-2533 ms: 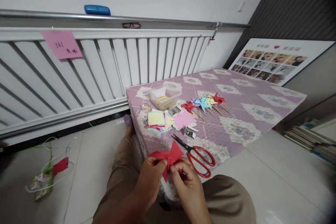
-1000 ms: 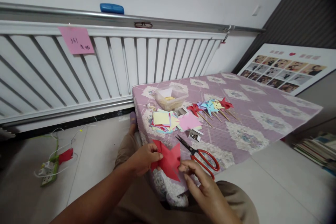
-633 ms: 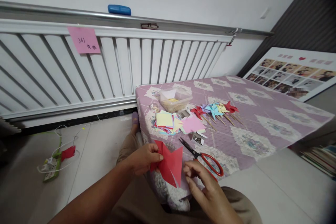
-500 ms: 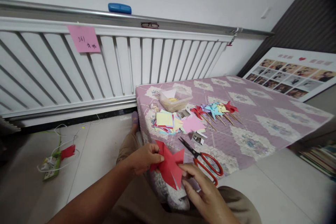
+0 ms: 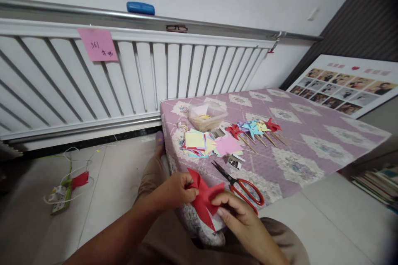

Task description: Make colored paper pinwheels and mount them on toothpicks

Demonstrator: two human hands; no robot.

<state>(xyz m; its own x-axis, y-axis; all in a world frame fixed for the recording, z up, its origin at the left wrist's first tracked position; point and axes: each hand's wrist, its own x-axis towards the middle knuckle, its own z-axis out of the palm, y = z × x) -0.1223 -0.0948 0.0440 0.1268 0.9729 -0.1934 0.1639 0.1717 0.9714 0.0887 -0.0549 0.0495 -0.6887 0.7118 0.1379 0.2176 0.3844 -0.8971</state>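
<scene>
A red paper pinwheel, with slits cut in from its corners, is held above the near edge of the bed. My left hand pinches its left part, where a flap is folded inward. On the other side, my right hand grips a right-hand flap between thumb and fingers, and that flap curls up. Red-handled scissors lie just beyond my right hand, blades pointing away to the left. Past them sits a small open box of metal pins.
Coloured paper squares are piled on the patterned cloth. Behind them stands a clear plastic tub of thin sticks. Several finished pinwheels on sticks lie to its right. A power strip is on the floor at left.
My right fingers have moved from beside the paper to pinching its right flap, which now curls upward. My left hand keeps its hold; the paper has turned and shifted slightly right.
</scene>
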